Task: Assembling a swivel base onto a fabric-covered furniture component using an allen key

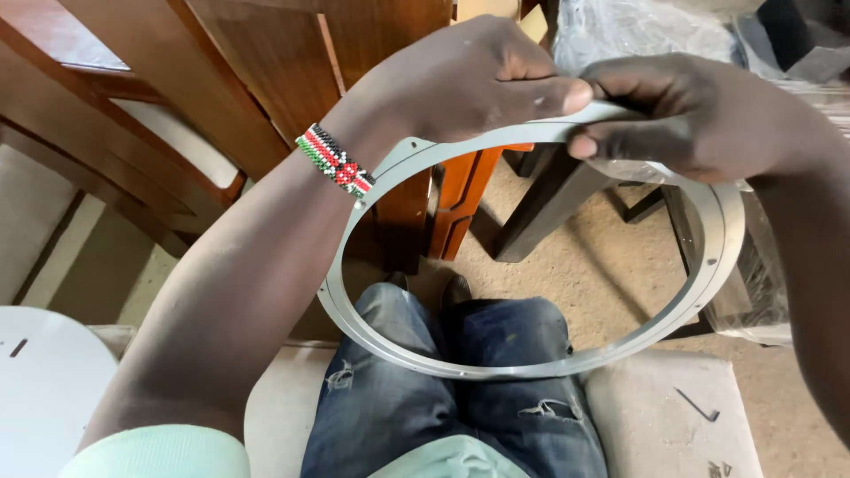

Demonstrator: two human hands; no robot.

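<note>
So both hands are on a big flat metal ring (531,367), pale grey aluminium-looking, with little screw holes and small tabs round its rim. It's held up in the air over the person's knees, tilted a bit so the far edge is higher than the near edge.

The left hand (469,80) is curled closed over the top of the ring, thumb laid flat along the outer face and fingers wrapped behind. The right hand (682,115) sits just beside it on the same top arc, pinching the ring between thumb and fingers, and the two thumbs nearly touch. Neither hand is spread at all.

There's a beaded bracelet (335,160) on the left wrist, striped red, green, black and white, right by the ring's upper left edge.

Through the ring you see blue ripped jeans (443,389) and the dirt floor. Below the ring to the right, a small hex key (698,406) lies on a grey cushion (664,425). Left of the ring stand wooden chairs (177,97), and a white round board (44,389) sits at lower left.
</note>
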